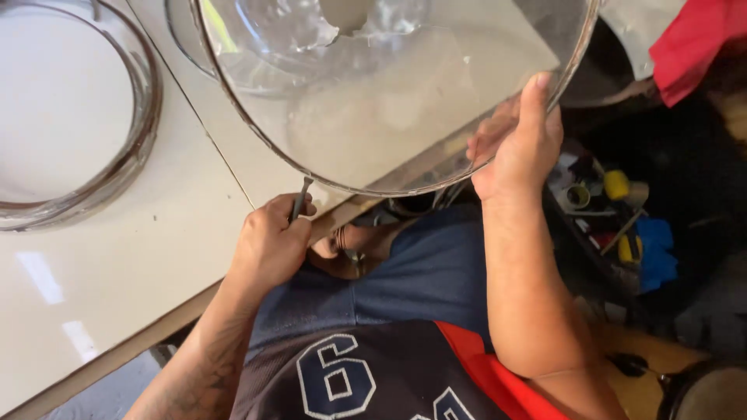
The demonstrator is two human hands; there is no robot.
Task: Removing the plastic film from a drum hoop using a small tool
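In the upper middle of the frame a large clear glass dish [405,101] with a dark metal rim is held tilted over the edge of the white worktop [156,257]. The right hand [517,144] grips its rim at the right side of the frame, the thumb pressed on the edge and the fingers curled behind the glass. The left hand [268,245], in the lower middle, is closed around a thin grey tool [299,198], and the tip of this tool touches the lower rim of the dish. A second round glass piece [117,155] lies flat on the worktop in the upper left. At the right side of the frame, low on the floor, small things lie together: a yellow roll [616,184] and a blue cloth [657,253].
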